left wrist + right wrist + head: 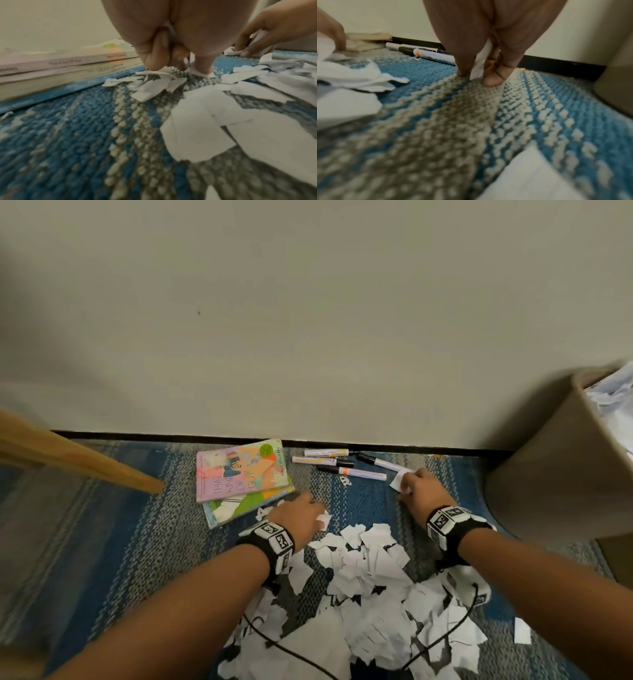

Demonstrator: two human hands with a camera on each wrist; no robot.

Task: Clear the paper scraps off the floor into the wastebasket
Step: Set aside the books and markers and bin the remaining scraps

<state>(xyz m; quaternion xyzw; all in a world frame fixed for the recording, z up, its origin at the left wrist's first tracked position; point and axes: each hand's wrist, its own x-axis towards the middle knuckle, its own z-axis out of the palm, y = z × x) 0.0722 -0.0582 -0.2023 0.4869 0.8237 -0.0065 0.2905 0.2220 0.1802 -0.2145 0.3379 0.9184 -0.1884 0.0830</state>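
Observation:
A big heap of torn white paper scraps (370, 587) covers the blue and grey rug (137, 542) between my forearms. My left hand (301, 513) is down at the heap's far left edge beside the books, fingers curled on small scraps (150, 81) against the rug. My right hand (416, 484) reaches farther, near the markers, and pinches a white scrap (478, 65) between thumb and fingers, its lower tip touching the rug. The beige wastebasket (555, 474) stands at the right, with paper inside it.
Two books (239, 477) lie stacked by the wall, left of my left hand. Several markers (342, 463) lie along the black baseboard. A wooden furniture leg (78, 460) slants in at the left. A black cable (287, 648) runs over the scraps near me.

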